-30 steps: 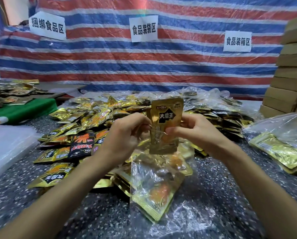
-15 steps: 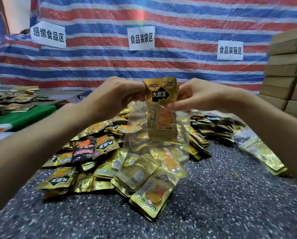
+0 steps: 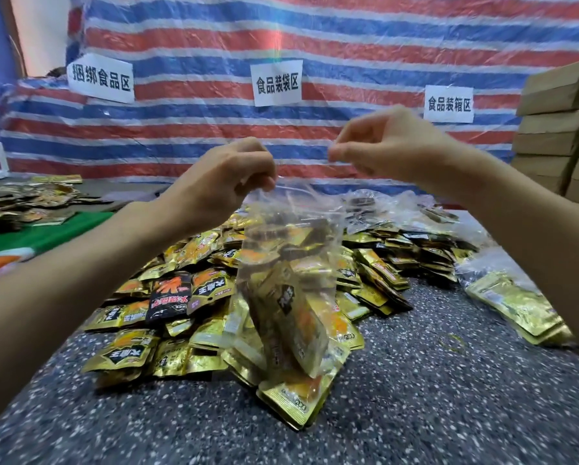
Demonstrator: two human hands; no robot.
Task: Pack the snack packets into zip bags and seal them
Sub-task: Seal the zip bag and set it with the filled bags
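Left hand [image 3: 227,182] pinches bag [image 3: 315,229] corner; right hand [image 3: 382,146] curled, grasp unclear. Risk: unsealed bag hung by one corner tips, packets [image 3: 291,313] spill onto surface [image 3: 449,380].

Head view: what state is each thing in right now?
Zip bag: held up by its top, packets inside, mouth apparently unsealed.
Left hand: fingers pinch the bag's top edge.
Right hand: fingers curled; grip on the bag unclear.
Loose snack packets: heaped on the table, unpacked.
Filled bag: lying flat at right.
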